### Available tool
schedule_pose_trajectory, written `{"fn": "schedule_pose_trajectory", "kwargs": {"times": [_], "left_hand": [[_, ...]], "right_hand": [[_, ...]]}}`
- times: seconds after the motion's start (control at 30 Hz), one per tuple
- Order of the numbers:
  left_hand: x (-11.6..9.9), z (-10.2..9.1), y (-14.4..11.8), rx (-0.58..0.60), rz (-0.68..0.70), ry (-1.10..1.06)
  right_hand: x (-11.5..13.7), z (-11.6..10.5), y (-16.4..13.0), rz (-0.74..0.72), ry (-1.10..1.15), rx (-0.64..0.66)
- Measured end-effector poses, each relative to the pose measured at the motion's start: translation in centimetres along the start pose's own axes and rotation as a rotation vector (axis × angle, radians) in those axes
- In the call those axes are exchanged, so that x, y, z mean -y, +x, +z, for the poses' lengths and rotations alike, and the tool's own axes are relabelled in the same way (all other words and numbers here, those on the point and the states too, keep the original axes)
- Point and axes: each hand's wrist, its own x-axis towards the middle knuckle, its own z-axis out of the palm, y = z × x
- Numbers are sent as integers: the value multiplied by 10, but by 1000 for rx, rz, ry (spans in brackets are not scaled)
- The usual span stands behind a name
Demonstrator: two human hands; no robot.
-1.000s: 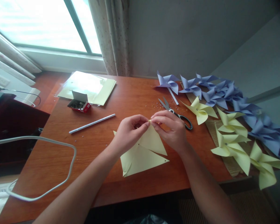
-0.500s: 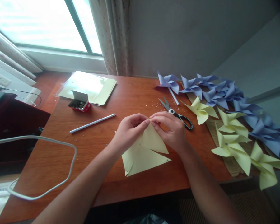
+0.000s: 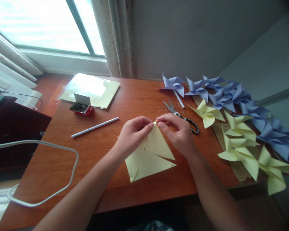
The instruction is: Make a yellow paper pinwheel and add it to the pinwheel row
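Note:
A pale yellow cut paper square (image 3: 149,157) lies on the wooden table (image 3: 106,154), with one flap raised. My left hand (image 3: 132,134) pinches the tip of that flap from the left. From the right, my right hand (image 3: 178,133) pinches the same tip, and a thin pin-like piece shows between its fingers. Both hands meet just above the paper's far corner.
Scissors (image 3: 183,117) lie just behind my right hand. Yellow pinwheels (image 3: 238,144) and purple pinwheels (image 3: 221,94) fill the right side. A white stick (image 3: 95,127), a small box of pins (image 3: 82,107), a stack of yellow sheets (image 3: 91,89) and a white cable (image 3: 50,192) lie to the left.
My hands have stayed at the flap's tip with small finger shifts. The right hand's fingers opened slightly around the tip, and the paper shifted a little.

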Motion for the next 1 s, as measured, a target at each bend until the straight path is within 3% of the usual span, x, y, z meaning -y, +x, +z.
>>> {"fn": "schedule_pose_trajectory", "kwargs": {"times": [0.1,0.23,1.0], "left_hand": [[0,1,-1,8,-3,13],[-1,0,-2,21,-9,23],[0,2,-2,25,49,117]], "right_hand": [[-3,0,0,158,147,16],[-5,1,2,229,263,72],[-7,0,0,208,208,80]]}}
